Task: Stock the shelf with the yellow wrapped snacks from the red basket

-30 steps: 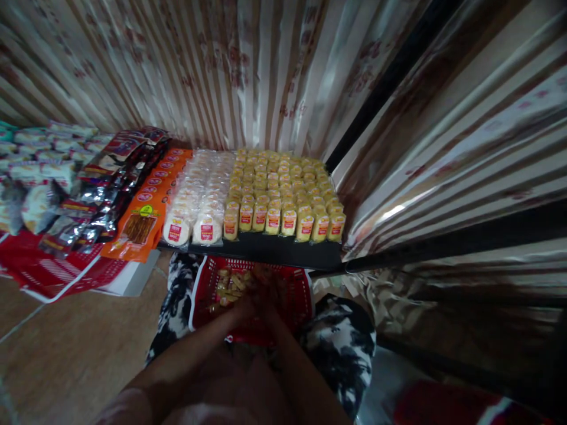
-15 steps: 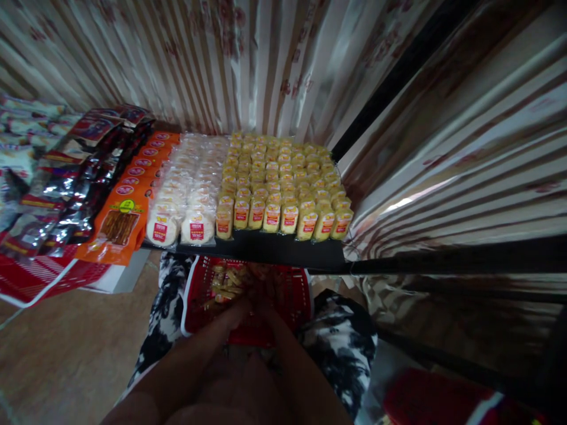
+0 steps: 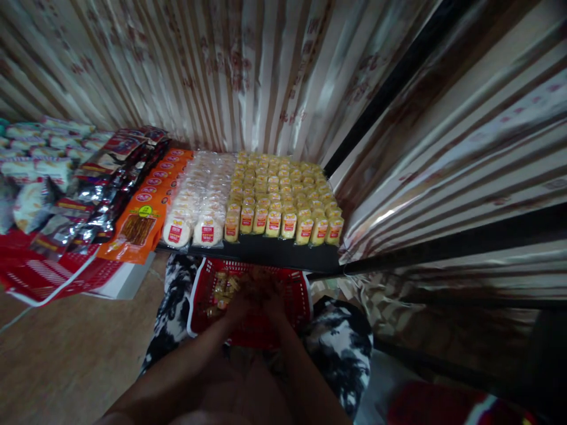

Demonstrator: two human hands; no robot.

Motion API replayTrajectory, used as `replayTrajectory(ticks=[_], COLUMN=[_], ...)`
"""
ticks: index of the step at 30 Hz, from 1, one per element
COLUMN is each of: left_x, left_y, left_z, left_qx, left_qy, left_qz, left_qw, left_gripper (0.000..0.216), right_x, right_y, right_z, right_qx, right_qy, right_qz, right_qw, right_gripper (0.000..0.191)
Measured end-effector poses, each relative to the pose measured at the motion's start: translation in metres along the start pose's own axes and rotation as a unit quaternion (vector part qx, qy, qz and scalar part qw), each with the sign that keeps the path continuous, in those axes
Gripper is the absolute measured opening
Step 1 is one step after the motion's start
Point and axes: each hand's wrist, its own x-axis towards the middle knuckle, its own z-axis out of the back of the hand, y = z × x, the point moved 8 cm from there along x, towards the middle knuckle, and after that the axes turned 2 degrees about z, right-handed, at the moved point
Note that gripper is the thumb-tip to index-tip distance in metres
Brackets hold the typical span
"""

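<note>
Presently listed: small yellow wrapped packets point(image 3: 225, 287), loose lot, lying in a red basket point(image 3: 257, 338) between the person's knees, most visible toward its left side.

Hands: left hand point(image 3: 240, 302) and right hand point(image 3: 271, 299), both down inside the basket, side by side, the left nearest the visible packets. Fingers lost in shadow; cannot tell whether either is closed on a packet or merely resting among them.

Handling, as judged: each packet light, filling probably crumbly and easily crushed, film wrapper slick and inclined to slide against its neighbours. Best hold: thumb and fingertips across the two long sides, lightly, with no squeeze at the middle; several may be gathered together if kept aligned.

Matching stock: yellow packets in rows point(image 3: 283, 192) standing on the black shelf point(image 3: 283, 255) just beyond the basket; white round packets point(image 3: 207, 231) beside them, then an orange packet point(image 3: 140, 215).

Differences from half a second ago: wrists set wider, where they lay close together; loose packets at the basket's left lie differently; shelf rows appear unaltered, their shift in view owing to the head's movement.
</note>
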Motion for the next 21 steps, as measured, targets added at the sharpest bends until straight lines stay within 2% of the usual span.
replayTrajectory(ticks=[5,11,18,21], left_x=[-0.016,-0.036,-0.049,-0.052], left_y=[-0.018,-0.038,-0.038,-0.036], left_z=[0.008,0.011,0.023,0.027], left_qx=[-0.028,-0.224,-0.211,-0.234], left_qy=[-0.035,-0.047,-0.107,-0.101], left_qz=[-0.059,-0.131,-0.117,-0.106], left_qw=[0.997,0.965,0.965,0.961], left_gripper=[0.041,0.032,0.028,0.017], right_x=[-0.004,-0.019,-0.033,-0.037], right_y=[0.018,0.039,0.058,0.065], right_z=[0.021,0.042,0.053,0.056], right_qx=[0.021,0.035,0.013,0.008], right_qy=[-0.016,-0.033,-0.040,-0.047], right_qz=[0.006,0.018,0.041,0.061], right_qw=[1.000,0.999,0.998,0.997], right_gripper=[0.049,0.044,0.037,0.033])
